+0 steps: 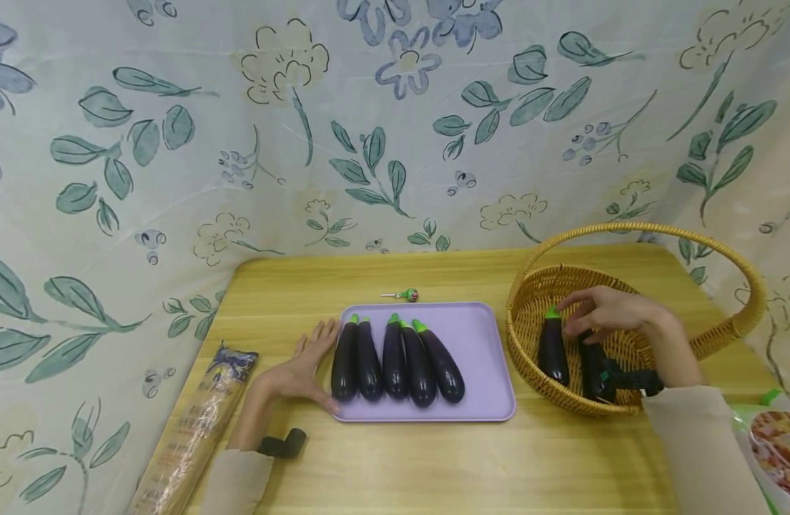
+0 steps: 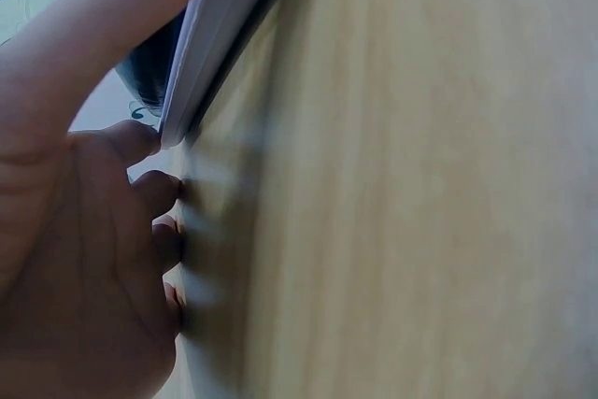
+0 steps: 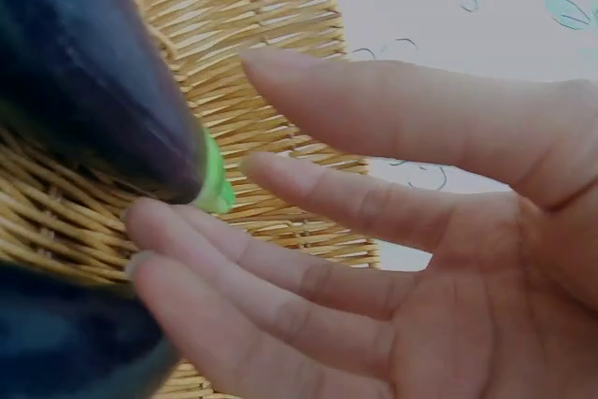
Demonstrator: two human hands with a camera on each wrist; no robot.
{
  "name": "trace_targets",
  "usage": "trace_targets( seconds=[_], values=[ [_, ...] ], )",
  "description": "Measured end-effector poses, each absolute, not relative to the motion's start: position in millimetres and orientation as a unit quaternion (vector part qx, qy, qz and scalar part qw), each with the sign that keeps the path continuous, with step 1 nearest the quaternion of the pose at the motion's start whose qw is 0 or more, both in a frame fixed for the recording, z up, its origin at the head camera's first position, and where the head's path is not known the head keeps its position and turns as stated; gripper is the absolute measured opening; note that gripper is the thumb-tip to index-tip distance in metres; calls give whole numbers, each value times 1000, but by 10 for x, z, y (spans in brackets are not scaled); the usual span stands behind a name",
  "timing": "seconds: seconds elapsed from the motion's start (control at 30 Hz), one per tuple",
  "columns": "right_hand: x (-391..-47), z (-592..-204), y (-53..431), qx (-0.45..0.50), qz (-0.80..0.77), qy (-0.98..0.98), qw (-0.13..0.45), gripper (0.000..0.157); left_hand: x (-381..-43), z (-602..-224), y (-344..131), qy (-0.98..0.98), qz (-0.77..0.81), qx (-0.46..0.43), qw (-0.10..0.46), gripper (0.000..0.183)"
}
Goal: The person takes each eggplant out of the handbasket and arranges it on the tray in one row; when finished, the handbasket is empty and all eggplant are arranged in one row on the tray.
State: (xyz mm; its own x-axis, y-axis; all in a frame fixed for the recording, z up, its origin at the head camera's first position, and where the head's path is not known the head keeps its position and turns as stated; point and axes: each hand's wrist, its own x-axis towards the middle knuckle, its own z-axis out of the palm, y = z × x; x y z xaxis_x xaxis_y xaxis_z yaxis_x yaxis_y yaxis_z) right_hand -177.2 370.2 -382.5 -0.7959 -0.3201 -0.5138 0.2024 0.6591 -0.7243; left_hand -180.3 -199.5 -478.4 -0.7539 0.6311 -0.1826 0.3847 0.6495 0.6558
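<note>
Several dark purple eggplants (image 1: 395, 361) with green caps lie side by side on a lilac tray (image 1: 487, 365). My left hand (image 1: 298, 372) is at the tray's left side, its fingers spread along the edge and its thumb by the front left corner. Inside the wicker basket (image 1: 523, 357) are two more eggplants, a left one (image 1: 552, 350) and a right one (image 1: 593, 365) partly covered by my hand. My right hand (image 1: 607, 312) reaches in over them, fingers loosely bent. In the right wrist view, thumb and fingers stand apart around the green cap (image 3: 217, 179), holding nothing.
The basket's tall handle (image 1: 639, 227) arches over my right forearm. A wrapped lollipop (image 1: 409, 294) lies behind the tray. At the left edge rests a long plastic package (image 1: 198, 429); a printed bag (image 1: 777, 443) sits at the lower right. Floral cloth hangs behind the table.
</note>
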Motion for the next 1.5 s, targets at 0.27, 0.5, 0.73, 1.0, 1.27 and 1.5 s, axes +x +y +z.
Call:
trace_targets(
  seconds=[0.27, 0.5, 0.73, 1.0, 1.27, 1.5],
  values=[
    [-1763, -3891, 3606, -25, -402, 860, 313, 80, -1806, -4779, -1991, 887, 302, 286, 202, 154],
    [-1768, -3988, 3515, -41, -414, 859, 298, 82, -1795, -4768, -1994, 887, 302, 285, 203, 156],
    [-1732, -4039, 3455, -57, -410, 862, 292, 83, -1794, -4784, -1994, 886, 303, 287, 204, 157],
    [-1719, -4051, 3403, -60, -408, 869, 274, 81, -1789, -4780, -1994, 887, 302, 281, 207, 157],
    [-1718, -4060, 3414, -66, -411, 872, 259, 83, -1794, -4783, -1989, 887, 304, 278, 209, 157],
    [-1724, -4064, 3428, -83, -398, 877, 257, 87, -1799, -4793, -1992, 888, 301, 277, 210, 157]
  ],
)
